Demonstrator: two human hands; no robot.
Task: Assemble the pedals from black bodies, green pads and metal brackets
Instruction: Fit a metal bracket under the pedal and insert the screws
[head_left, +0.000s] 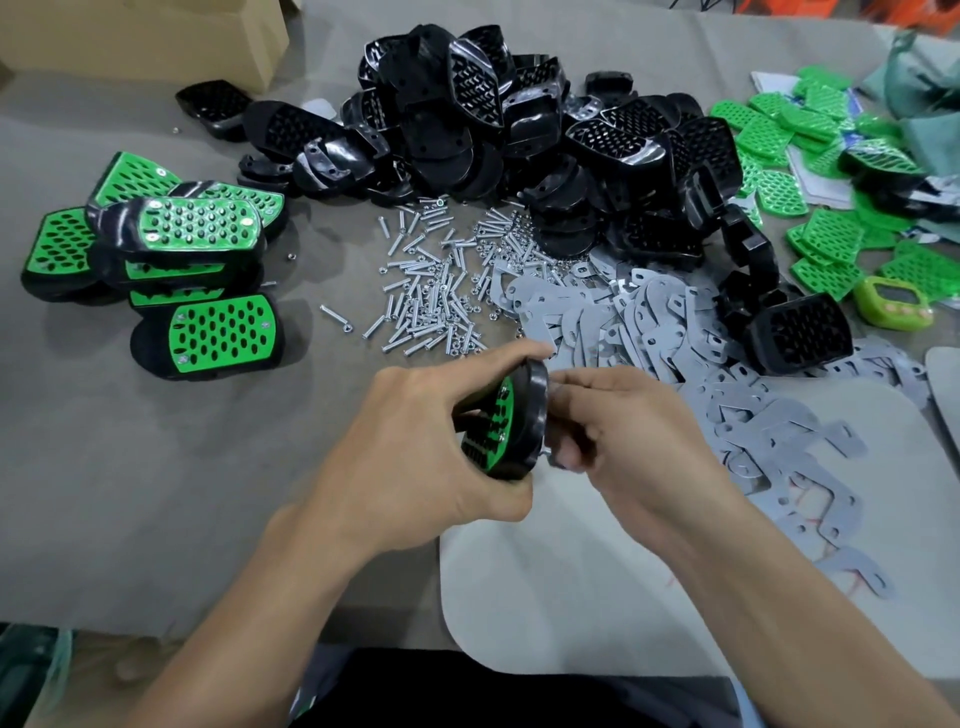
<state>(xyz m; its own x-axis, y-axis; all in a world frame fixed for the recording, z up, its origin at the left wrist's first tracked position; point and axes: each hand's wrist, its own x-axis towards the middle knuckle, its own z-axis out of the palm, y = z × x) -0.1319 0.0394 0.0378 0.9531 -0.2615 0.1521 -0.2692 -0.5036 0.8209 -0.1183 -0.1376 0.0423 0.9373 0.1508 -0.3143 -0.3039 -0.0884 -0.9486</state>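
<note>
My left hand (415, 447) grips a pedal (506, 421) on edge: a black body with a green pad facing left. My right hand (623, 421) is pressed against the pedal's back, its fingers curled round a small part at the lower rear; what it pinches is mostly hidden. A heap of black bodies (519, 140) lies at the back centre. Green pads (810, 150) are spread at the back right. Grey metal brackets (649, 322) lie scattered right of my hands. Finished pedals (182, 249) are stacked at the left.
Loose screws and nuts (441, 291) lie in front of the black heap. A cardboard box (140, 36) stands at the back left. A green timer (891, 301) sits at the right edge. A pale mat (597, 597) lies under my forearms.
</note>
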